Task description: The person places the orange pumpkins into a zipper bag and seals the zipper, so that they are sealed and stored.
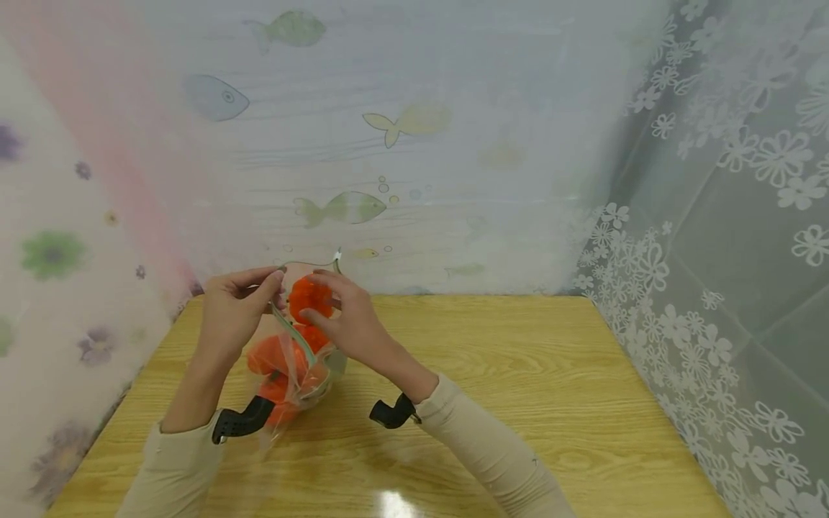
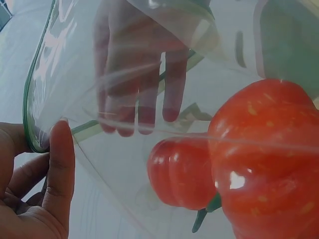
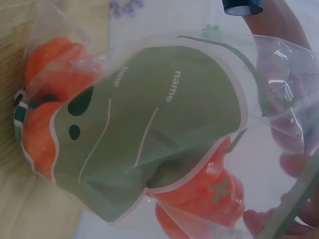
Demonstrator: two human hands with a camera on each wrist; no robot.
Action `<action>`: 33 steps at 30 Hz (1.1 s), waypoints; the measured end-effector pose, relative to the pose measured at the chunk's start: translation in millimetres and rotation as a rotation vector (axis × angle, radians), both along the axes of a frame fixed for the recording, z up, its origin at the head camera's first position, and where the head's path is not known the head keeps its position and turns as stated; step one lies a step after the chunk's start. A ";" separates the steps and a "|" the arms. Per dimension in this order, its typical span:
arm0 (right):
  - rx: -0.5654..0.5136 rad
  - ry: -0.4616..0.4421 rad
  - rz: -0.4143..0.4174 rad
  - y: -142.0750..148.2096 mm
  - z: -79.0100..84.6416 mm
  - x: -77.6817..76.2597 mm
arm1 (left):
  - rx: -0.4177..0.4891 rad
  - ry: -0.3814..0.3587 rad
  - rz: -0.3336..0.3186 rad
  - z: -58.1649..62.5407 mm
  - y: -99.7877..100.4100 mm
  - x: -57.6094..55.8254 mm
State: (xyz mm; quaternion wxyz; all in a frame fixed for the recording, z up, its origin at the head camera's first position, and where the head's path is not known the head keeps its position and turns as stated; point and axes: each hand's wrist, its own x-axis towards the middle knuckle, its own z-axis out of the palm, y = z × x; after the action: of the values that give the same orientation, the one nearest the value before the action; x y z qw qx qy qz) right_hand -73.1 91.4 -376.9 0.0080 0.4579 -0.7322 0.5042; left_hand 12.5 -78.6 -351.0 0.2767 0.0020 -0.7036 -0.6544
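Note:
My left hand [image 1: 236, 309] pinches the rim of a clear zip bag [image 2: 35, 99] between thumb and fingers. Straight fingers of my right hand [image 2: 144, 74] show through the film at the bag's mouth. A small ribbed orange-red pumpkin [image 2: 179, 172] lies just below those fingertips, with a gap between; the head view shows it between right thumb and fingers. A larger orange-red pumpkin [image 2: 269, 159] with pale flecks is nearer the left wrist. In the right wrist view the bag's green printed panel [image 3: 164, 104] hides part of the pumpkins behind it.
A wood-grain table [image 1: 518, 388] lies under the bag. Behind it hangs a pale curtain with fish drawings [image 1: 350, 208]; a floral sheet [image 1: 648, 288] borders the right side. Black wrist mounts [image 1: 242, 421] sit on both forearms.

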 end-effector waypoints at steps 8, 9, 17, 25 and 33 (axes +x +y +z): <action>-0.200 -0.116 0.103 2.7 -1.7 -3.0 | 0.012 0.018 -0.018 -7.7 -10.1 -2.1; -0.228 -0.118 0.109 3.8 1.1 -4.3 | 0.015 0.017 -0.020 -7.8 -11.7 -2.8; -0.405 -0.072 0.029 23.3 21.3 -28.0 | -0.042 -0.031 -0.019 -8.9 -27.1 -2.9; -0.304 -0.071 0.011 45.2 -2.5 -42.3 | -0.009 -0.014 -0.052 -10.8 -17.4 17.1; -0.221 -0.106 0.024 52.8 -8.7 -40.0 | -0.079 -0.062 -0.007 -14.1 6.1 41.2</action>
State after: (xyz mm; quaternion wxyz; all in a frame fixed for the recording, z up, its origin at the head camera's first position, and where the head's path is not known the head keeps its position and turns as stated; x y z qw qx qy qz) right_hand -113.1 144.2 -385.6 0.0136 0.4356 -0.6661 0.6053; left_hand 53.7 -72.5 -365.2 0.2525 0.0088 -0.7371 -0.6268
